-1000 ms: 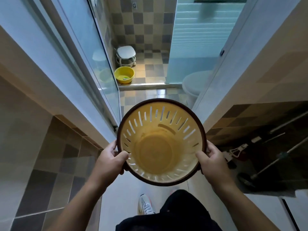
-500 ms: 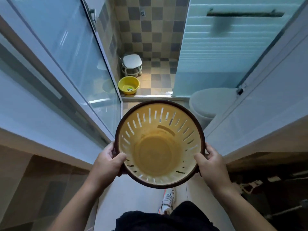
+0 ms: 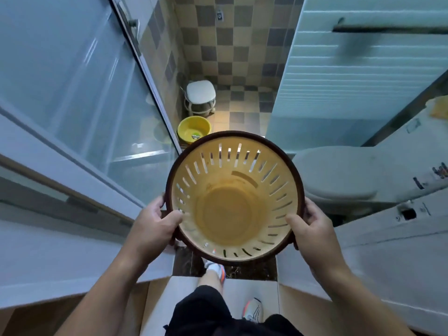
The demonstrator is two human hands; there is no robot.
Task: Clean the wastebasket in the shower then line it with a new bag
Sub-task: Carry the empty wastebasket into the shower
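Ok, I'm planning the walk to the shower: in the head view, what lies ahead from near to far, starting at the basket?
wastebasket, held at its rim by the left hand and right hand → yellow basin on the floor → white stool → checkered tile wall.

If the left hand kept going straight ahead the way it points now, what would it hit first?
The left hand already grips the wastebasket rim. Pushed straight on, it would probably meet the glass shower door's edge or the yellow basin just behind it; depth is unclear from one view.
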